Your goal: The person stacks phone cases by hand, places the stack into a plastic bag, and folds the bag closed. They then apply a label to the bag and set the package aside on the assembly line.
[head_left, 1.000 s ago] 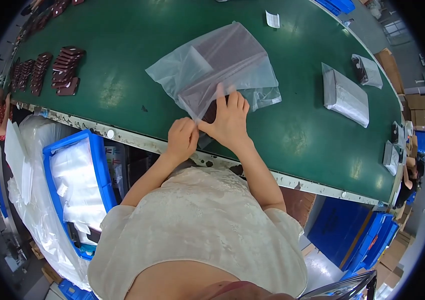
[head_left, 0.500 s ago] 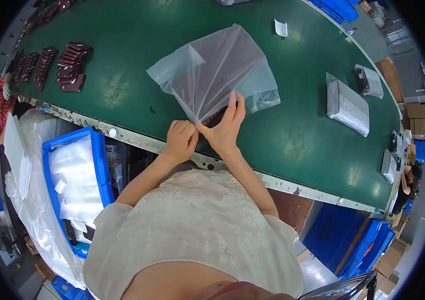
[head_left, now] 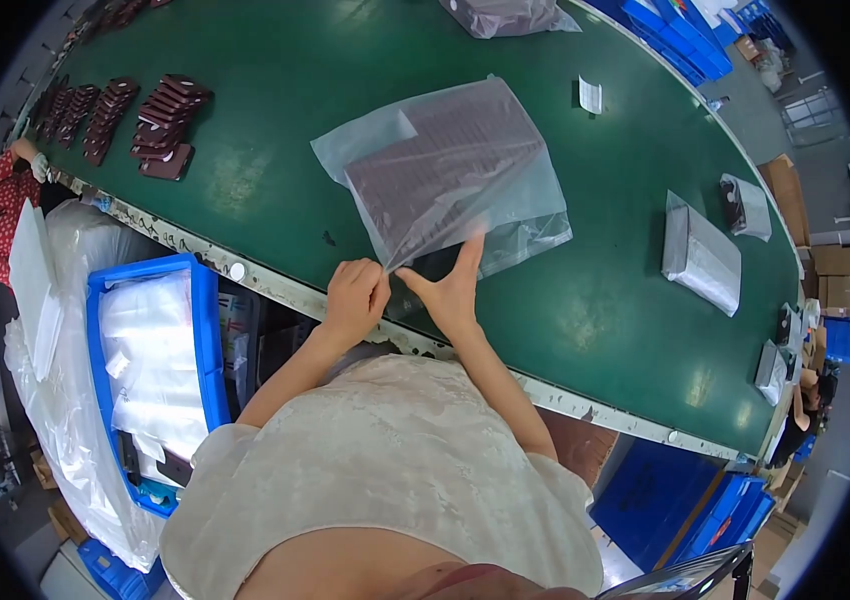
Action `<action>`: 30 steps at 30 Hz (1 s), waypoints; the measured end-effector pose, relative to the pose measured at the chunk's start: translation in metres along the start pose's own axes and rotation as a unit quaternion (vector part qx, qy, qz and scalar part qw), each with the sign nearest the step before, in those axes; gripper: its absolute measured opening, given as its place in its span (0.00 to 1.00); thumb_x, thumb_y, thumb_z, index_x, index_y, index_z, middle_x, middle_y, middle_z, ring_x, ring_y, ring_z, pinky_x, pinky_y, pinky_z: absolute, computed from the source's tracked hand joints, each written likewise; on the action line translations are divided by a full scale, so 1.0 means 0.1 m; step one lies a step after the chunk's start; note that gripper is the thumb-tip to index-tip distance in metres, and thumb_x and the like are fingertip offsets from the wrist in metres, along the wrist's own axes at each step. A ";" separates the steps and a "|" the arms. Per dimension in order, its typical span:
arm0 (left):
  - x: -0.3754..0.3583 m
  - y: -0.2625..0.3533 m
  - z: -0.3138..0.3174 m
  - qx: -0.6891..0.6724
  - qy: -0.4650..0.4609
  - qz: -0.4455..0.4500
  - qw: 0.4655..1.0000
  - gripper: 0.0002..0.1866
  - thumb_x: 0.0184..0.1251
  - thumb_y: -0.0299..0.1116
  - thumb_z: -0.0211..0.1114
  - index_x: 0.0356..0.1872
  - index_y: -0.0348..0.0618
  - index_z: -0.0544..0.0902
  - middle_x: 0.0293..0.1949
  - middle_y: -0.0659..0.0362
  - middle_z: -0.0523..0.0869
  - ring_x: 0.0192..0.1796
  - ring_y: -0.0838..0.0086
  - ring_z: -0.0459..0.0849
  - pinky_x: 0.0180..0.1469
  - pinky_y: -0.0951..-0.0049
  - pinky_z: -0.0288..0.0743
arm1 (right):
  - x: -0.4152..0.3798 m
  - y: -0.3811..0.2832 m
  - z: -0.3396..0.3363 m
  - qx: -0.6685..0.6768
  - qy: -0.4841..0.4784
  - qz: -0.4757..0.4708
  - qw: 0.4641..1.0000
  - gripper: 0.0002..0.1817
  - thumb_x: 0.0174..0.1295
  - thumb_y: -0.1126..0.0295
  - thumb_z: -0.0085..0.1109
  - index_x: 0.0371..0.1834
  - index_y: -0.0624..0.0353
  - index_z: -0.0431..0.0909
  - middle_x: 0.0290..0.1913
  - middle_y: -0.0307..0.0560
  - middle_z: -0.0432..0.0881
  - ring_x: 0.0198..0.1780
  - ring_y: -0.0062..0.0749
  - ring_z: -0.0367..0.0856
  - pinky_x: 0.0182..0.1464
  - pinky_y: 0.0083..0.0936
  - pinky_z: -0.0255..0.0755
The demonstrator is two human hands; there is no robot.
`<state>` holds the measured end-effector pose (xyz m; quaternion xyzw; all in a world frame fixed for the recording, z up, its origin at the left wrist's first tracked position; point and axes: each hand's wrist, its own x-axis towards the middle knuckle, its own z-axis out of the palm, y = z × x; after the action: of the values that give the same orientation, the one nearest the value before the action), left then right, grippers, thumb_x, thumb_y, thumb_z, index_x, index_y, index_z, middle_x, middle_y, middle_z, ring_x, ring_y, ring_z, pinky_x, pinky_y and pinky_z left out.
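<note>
A clear plastic bag (head_left: 530, 205) lies on the green tabletop in front of me, with a flat dark-brown stack (head_left: 455, 160) showing through it. My left hand (head_left: 357, 300) is closed at the bag's near corner, thumb and fingers pinching the gathered film. Just right of it, my right hand (head_left: 452, 292) is spread, thumb pointing left toward that corner. Its fingers reach up at the bag's near edge, their tips blurred against the film. Between the two hands, the loose film hangs close over the table's edge.
Rows of dark-brown pieces (head_left: 167, 125) stand at the table's far left, near a person in red (head_left: 10, 215). Wrapped packages (head_left: 702, 250) lie to the right, and another bagged bundle (head_left: 505, 15) at the back. A blue crate (head_left: 210, 340) of plastic bags sits below left.
The film over the brown stack has gone from gathered folds to lying flatter. My right hand's fingers have shifted lower against the bag's near edge, and the thumb has parted slightly from my left hand.
</note>
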<state>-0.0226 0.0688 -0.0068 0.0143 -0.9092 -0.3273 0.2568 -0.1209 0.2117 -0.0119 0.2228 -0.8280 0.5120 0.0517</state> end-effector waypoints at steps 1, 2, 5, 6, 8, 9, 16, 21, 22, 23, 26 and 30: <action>-0.01 0.00 0.02 -0.001 0.002 -0.002 1.000 0.07 0.59 0.20 0.63 0.29 0.38 0.72 0.28 0.51 0.75 0.33 0.53 0.76 0.37 0.60 0.68 | 0.00 0.03 0.03 0.011 -0.010 0.010 1.000 0.69 0.43 0.53 0.83 0.78 0.73 0.41 0.75 0.73 0.52 0.75 0.62 0.54 0.73 0.54 0.51; -0.03 0.02 0.05 -0.016 -0.005 0.024 1.000 0.08 0.58 0.21 0.64 0.28 0.39 0.72 0.27 0.52 0.75 0.33 0.54 0.76 0.37 0.61 0.68 | 0.00 0.06 0.08 0.021 -0.021 0.021 0.999 0.70 0.44 0.51 0.82 0.78 0.74 0.40 0.74 0.73 0.53 0.75 0.62 0.54 0.73 0.56 0.50; -0.04 0.01 0.08 -0.043 -0.014 0.079 0.996 0.09 0.55 0.21 0.65 0.27 0.41 0.72 0.26 0.54 0.75 0.31 0.57 0.77 0.38 0.62 0.69 | 0.03 0.16 0.42 -0.036 -0.011 0.019 0.999 0.71 0.44 0.46 0.80 0.78 0.74 0.39 0.73 0.72 0.57 0.75 0.62 0.56 0.72 0.58 0.50; 0.01 -0.04 0.05 -0.033 -0.023 0.087 0.995 0.09 0.54 0.21 0.65 0.27 0.41 0.72 0.26 0.55 0.75 0.31 0.58 0.77 0.38 0.62 0.69 | 0.07 0.15 0.59 -0.102 0.012 0.007 0.995 0.71 0.44 0.44 0.79 0.78 0.74 0.40 0.73 0.71 0.59 0.74 0.62 0.57 0.71 0.60 0.50; 0.07 -0.13 -0.03 -0.012 -0.042 0.102 0.994 0.09 0.54 0.21 0.66 0.27 0.42 0.72 0.25 0.56 0.75 0.31 0.59 0.78 0.39 0.63 0.70 | 0.12 0.11 0.68 -0.164 0.035 -0.005 0.986 0.71 0.44 0.42 0.77 0.78 0.74 0.40 0.72 0.70 0.61 0.74 0.62 0.59 0.71 0.61 0.50; 0.08 -0.17 -0.08 -0.009 -0.042 0.102 0.994 0.09 0.54 0.21 0.66 0.27 0.42 0.72 0.25 0.56 0.75 0.31 0.59 0.78 0.39 0.63 0.70 | 0.14 0.06 0.67 -0.160 0.004 -0.005 0.987 0.71 0.45 0.40 0.76 0.79 0.74 0.40 0.71 0.68 0.63 0.72 0.61 0.61 0.69 0.61 0.50; 0.02 -0.16 -0.13 0.042 -0.043 0.035 0.998 0.09 0.53 0.23 0.65 0.26 0.45 0.72 0.24 0.58 0.75 0.29 0.61 0.78 0.39 0.65 0.70 | 0.36 -0.31 0.54 -0.253 -0.144 0.000 0.957 0.69 0.47 0.34 0.71 0.78 0.74 0.42 0.64 0.61 0.70 0.61 0.56 0.70 0.63 0.57 0.57; -0.05 -0.24 -0.30 0.047 -0.058 0.026 0.997 0.08 0.53 0.23 0.65 0.26 0.45 0.72 0.25 0.58 0.76 0.29 0.60 0.78 0.39 0.64 0.70 | 0.43 -0.20 0.78 -0.334 -0.070 -0.041 0.939 0.60 0.52 0.35 0.68 0.77 0.67 0.53 0.57 0.58 0.75 0.58 0.54 0.72 0.58 0.54 0.62; -0.06 -0.27 -0.34 0.056 -0.052 0.015 0.997 0.08 0.53 0.23 0.65 0.26 0.44 0.72 0.25 0.57 0.76 0.30 0.60 0.79 0.38 0.64 0.70 | 0.43 -0.14 0.83 -0.321 -0.061 -0.058 0.943 0.55 0.54 0.36 0.67 0.76 0.66 0.58 0.55 0.57 0.77 0.57 0.53 0.73 0.57 0.53 0.63; -0.06 -0.32 -0.41 0.067 -0.045 0.004 0.997 0.08 0.53 0.23 0.65 0.26 0.44 0.73 0.25 0.57 0.77 0.30 0.59 0.79 0.38 0.64 0.70 | 0.47 -0.16 0.87 -0.307 -0.050 -0.077 0.947 0.51 0.56 0.37 0.66 0.74 0.64 0.63 0.53 0.56 0.78 0.57 0.53 0.73 0.56 0.53 0.64; -0.07 -0.47 -0.75 0.127 -0.009 -0.042 0.991 0.08 0.54 0.23 0.65 0.26 0.43 0.72 0.25 0.57 0.77 0.31 0.58 0.80 0.39 0.62 0.70 | 0.44 -0.06 0.59 -0.141 -0.043 -0.199 0.969 0.39 0.58 0.46 0.69 0.66 0.60 0.73 0.48 0.54 0.80 0.54 0.53 0.75 0.56 0.50 0.64; -0.15 -0.67 -1.05 0.220 0.043 -0.132 0.966 0.05 0.58 0.25 0.65 0.31 0.44 0.76 0.27 0.56 0.80 0.34 0.56 0.82 0.41 0.57 0.72 | 0.36 0.26 -0.06 -0.213 0.115 -0.186 0.952 0.30 0.55 0.63 0.75 0.61 0.57 0.77 0.53 0.53 0.81 0.58 0.51 0.74 0.62 0.49 0.62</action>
<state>0.0313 -0.0423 0.0146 0.2040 -0.9372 -0.1488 0.2406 -0.1647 0.2158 -0.0191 0.2960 -0.8502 0.3276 0.2866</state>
